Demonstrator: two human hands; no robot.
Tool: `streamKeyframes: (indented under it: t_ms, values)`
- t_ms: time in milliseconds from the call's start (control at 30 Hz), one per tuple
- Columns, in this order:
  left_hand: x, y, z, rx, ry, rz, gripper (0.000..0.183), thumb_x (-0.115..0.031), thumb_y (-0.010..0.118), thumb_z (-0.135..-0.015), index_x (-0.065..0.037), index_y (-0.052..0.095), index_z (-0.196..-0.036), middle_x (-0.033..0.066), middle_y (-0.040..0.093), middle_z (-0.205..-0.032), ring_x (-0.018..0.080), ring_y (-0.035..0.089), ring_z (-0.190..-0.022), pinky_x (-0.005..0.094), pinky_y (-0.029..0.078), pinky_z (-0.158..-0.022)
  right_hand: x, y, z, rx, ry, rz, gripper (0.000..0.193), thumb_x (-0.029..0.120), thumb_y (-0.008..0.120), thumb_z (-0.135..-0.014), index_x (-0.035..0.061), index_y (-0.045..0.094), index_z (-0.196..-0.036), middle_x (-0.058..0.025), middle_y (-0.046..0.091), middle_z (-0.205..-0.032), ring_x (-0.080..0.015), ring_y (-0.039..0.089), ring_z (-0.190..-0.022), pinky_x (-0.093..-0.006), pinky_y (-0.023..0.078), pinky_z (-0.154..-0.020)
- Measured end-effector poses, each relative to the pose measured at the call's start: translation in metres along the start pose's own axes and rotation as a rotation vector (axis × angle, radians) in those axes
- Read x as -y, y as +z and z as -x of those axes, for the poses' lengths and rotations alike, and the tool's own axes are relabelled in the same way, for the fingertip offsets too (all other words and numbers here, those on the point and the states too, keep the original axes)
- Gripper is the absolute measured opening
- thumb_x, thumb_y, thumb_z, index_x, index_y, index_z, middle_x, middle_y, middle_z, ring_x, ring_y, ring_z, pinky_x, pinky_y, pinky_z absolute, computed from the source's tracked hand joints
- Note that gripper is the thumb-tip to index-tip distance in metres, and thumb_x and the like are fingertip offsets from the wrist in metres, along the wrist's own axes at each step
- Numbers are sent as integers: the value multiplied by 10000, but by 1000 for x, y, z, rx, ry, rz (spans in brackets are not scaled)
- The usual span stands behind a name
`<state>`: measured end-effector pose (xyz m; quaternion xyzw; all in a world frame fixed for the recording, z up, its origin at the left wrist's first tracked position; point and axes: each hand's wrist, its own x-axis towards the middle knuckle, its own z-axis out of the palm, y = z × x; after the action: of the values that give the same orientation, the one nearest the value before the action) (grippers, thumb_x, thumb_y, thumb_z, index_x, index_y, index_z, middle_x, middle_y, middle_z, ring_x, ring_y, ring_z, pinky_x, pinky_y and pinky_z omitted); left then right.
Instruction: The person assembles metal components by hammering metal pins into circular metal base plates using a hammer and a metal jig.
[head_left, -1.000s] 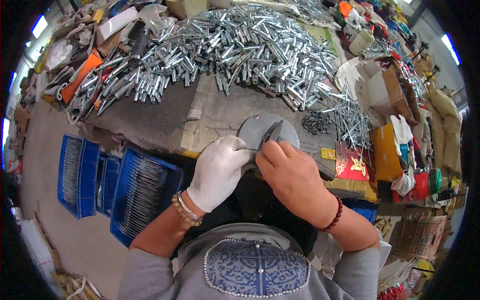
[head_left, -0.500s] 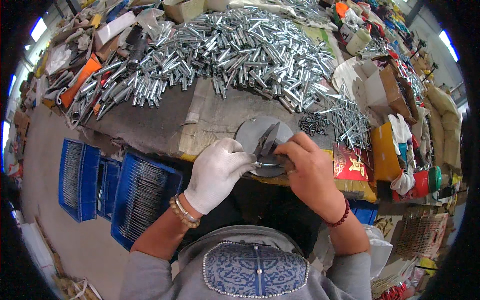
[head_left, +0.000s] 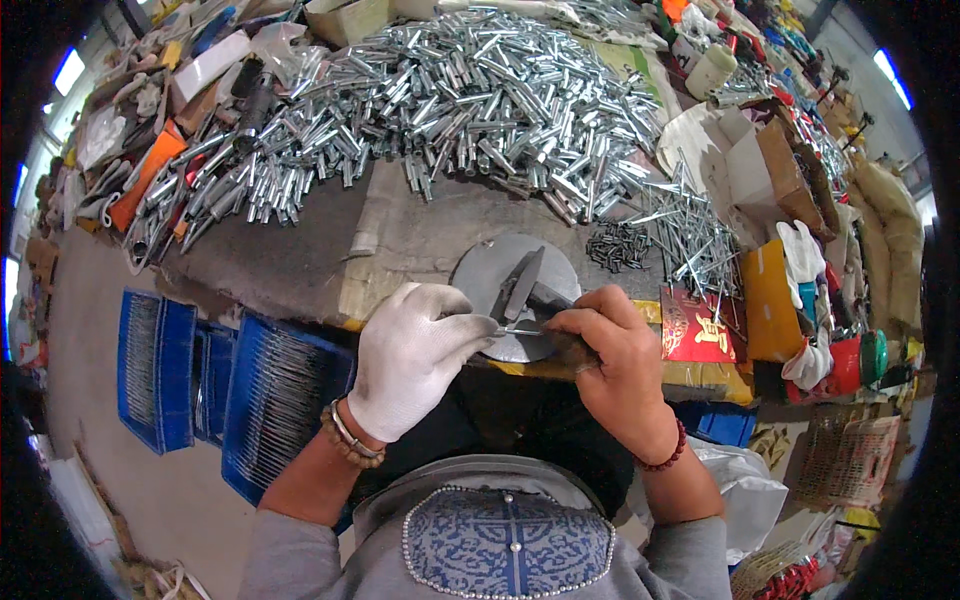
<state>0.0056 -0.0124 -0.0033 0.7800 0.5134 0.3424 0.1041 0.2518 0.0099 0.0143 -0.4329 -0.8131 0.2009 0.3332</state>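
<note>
- As the head view looks down, the white-gloved left hand (head_left: 412,355) pinches one end of a thin silvery metal rod (head_left: 522,331) between thumb and forefinger.
- The bare right hand (head_left: 622,365) pinches toward its other end, so the rod bridges the gap between both sets of fingers, probably held this way for steadiness.
- Just beyond the fingers, a dark grey flat metal piece (head_left: 523,285) rises from a round grey metal disc (head_left: 479,280).
- Farther ahead of the fingers, shiny silver metal tubes (head_left: 470,110) heap on the grey tabletop (head_left: 425,235), likely for easy reach.
</note>
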Motion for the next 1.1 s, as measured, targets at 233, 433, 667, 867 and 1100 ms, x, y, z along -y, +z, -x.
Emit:
streamKeyframes:
  t_ms: [233, 433, 667, 867, 1100]
  values:
    - [6, 1, -10, 27, 43, -19, 188, -175, 801, -818, -144, 807, -1004, 53, 699, -976, 306, 656, -949, 420, 519, -852, 0, 1, 1, -4, -3, -17, 387, -103, 679, -685, 51, 731, -1036, -136, 646, -986, -363, 684, -929, -439, 561, -782]
    - [8, 2, -8, 109, 22, 7, 188, -193, 787, -828, -134, 806, -1005, 67, 701, -947, 314, 656, -942, 422, 524, -841, 4, 5, 1, 8, -8, -19, 402, -108, 669, -669, 54, 725, -1033, -130, 648, -985, -364, 682, -930, -437, 563, -788]
    - [5, 5, 0, 85, 69, -28, 186, -182, 796, -829, -136, 804, -1009, 68, 697, -939, 313, 659, -922, 414, 534, -797, 7, 15, -5, 30, -60, -6, 400, -100, 671, -671, 62, 723, -1033, -127, 647, -988, -364, 679, -944, -446, 568, -802]
    - [7, 7, 3, 66, 80, -11, 211, -140, 791, -823, -120, 790, -1033, 69, 679, -954, 311, 656, -925, 422, 543, -790, 7, 18, -11, 85, -136, 73, 360, -54, 685, -699, 63, 705, -1039, -113, 623, -1027, -347, 655, -963, -437, 561, -802]
    - [11, 8, 5, 58, 36, 73, 202, -52, 774, -771, -67, 769, -973, 99, 688, -961, 341, 653, -950, 432, 527, -824, 25, 10, -25, 212, -370, 408, 131, 127, 675, -834, 90, 694, -958, -66, 562, -963, -262, 627, -924, -395, 551, -774]
